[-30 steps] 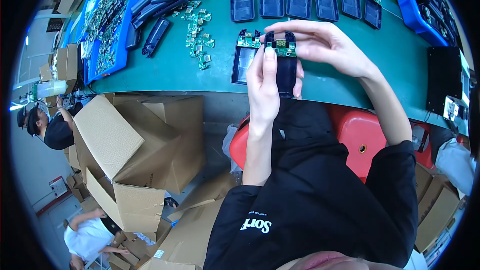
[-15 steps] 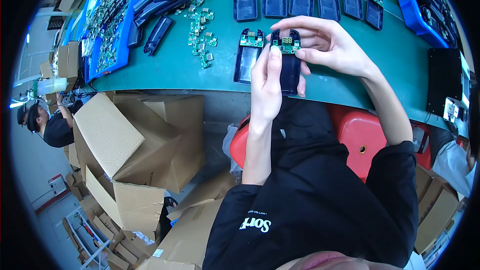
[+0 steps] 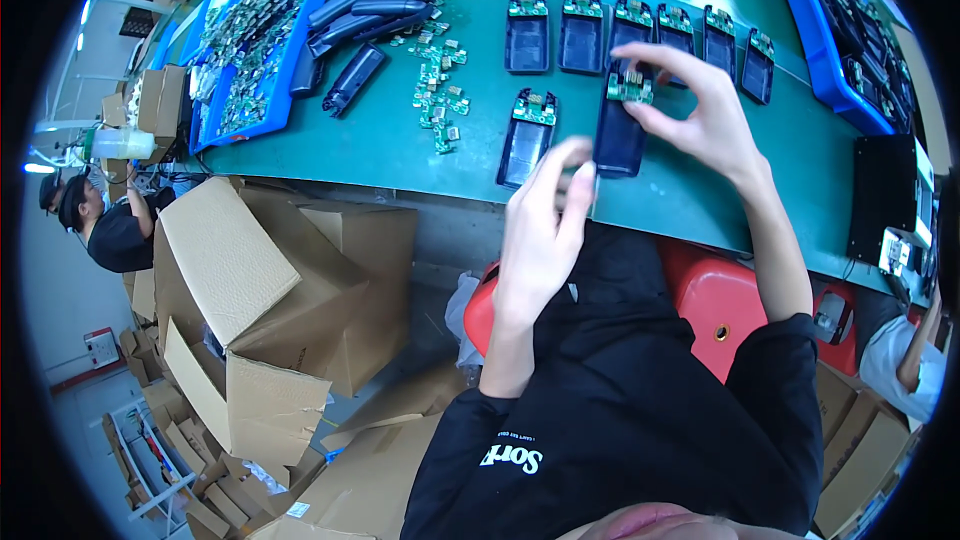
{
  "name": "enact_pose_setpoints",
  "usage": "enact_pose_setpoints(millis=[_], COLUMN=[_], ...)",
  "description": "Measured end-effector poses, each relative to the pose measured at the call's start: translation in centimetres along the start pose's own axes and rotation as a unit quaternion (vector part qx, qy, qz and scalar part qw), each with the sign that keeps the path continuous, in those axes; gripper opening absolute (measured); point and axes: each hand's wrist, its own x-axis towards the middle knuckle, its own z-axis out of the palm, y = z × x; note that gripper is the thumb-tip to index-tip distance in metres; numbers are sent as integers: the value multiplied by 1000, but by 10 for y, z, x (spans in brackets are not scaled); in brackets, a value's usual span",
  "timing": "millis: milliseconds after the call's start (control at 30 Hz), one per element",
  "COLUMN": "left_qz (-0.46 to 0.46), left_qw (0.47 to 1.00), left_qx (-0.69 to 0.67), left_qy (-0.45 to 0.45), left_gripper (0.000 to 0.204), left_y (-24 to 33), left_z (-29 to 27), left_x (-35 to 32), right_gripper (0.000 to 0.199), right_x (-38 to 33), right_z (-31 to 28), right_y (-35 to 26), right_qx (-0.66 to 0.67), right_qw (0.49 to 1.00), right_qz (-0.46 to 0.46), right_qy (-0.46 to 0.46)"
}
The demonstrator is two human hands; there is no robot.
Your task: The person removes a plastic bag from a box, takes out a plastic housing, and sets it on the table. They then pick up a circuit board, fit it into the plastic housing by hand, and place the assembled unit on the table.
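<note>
My right hand (image 3: 705, 115) pinches the top end of a black handset housing (image 3: 618, 140), thumb and fingers around the small green circuit board (image 3: 629, 90) seated in it. The housing's lower end points toward the near edge of the green table (image 3: 400, 145). Just below and left of the housing, my left hand (image 3: 545, 230) hovers over the table edge, fingers spread and holding nothing. A second black housing with a board (image 3: 527, 135) lies flat to the left of the held one.
A row of several black housings with boards (image 3: 640, 30) lies along the back. Loose green boards (image 3: 440, 90) and dark covers (image 3: 355, 20) sit at the left beside blue trays (image 3: 255, 35). Cardboard boxes (image 3: 260, 290) stand below; another person (image 3: 110, 230) sits at far left.
My left hand has let go of the housing and dropped back toward the table edge, opening. My right hand keeps the housing's top end.
</note>
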Motion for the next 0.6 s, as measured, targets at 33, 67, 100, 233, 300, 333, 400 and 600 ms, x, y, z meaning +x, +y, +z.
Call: enact_pose_setpoints(millis=[33,67,100,233,300,333,400,600], left_qz=[2,3,12,106,159,186,209,211], left_qw=[998,994,994,962,908,880,827,712], left_qx=[54,110,108,211,342,390,466,619], left_qy=[-13,-22,17,139,183,196,235,258], left_gripper=[23,18,14,12,16,22,27,48], left_y=[9,18,25,27,18,10,-7,-46], left_z=[-15,-32,-41,-93,-127,-143,-173,-210], left_x=[-6,-10,-11,16,51,70,98,125], right_gripper=[45,45,45,43,40,39,37,28], right_x=[-2,-1,0,3,1,2,2,10], right_z=[3,6,7,11,11,10,16,11], right_y=[2,0,-1,-6,-1,-2,-12,-27], right_qx=[-5,-7,-5,-26,-41,-52,-41,-24], right_qw=[1000,1000,1000,999,992,985,989,998], right_qz=[14,26,20,28,81,109,103,54], right_qy=[0,-1,0,-32,-93,-121,-99,-1])
